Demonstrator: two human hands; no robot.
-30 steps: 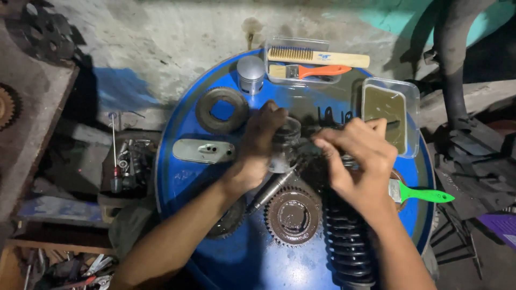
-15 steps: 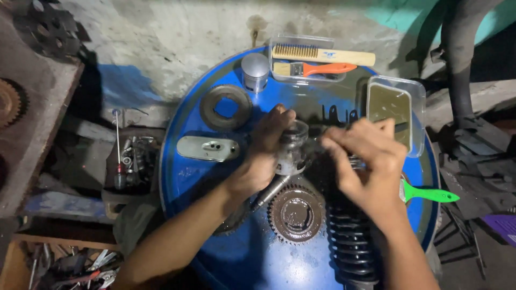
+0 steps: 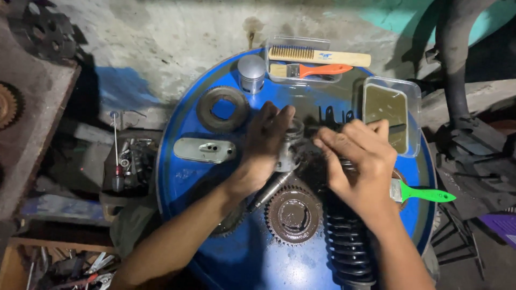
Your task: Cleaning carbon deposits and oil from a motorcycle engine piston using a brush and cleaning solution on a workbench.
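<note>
My left hand [image 3: 266,140] grips a grey metal cylinder [image 3: 291,144], shaped like a piston, just above the middle of the blue drum top [image 3: 188,182]. My right hand [image 3: 357,157] hovers close to the right of it with its fingers curled. The fingertips point at the cylinder, and whatever they pinch is hidden. Under the right wrist lies a black coil spring [image 3: 349,244]. A greasy toothed gear [image 3: 293,215] and a steel shaft [image 3: 270,190] lie below the hands.
On the drum are a dark gear ring [image 3: 221,109], a second piston [image 3: 251,72], a metal cover plate [image 3: 204,150], a clear tub of murky liquid [image 3: 390,111], a wire brush [image 3: 318,55], an orange-handled brush [image 3: 312,70] and a green-handled brush [image 3: 425,194]. A screwdriver [image 3: 115,161] lies to the left, off the drum.
Both hands stay at the metal cylinder with only small shifts of the fingers. The view has drifted slightly.
</note>
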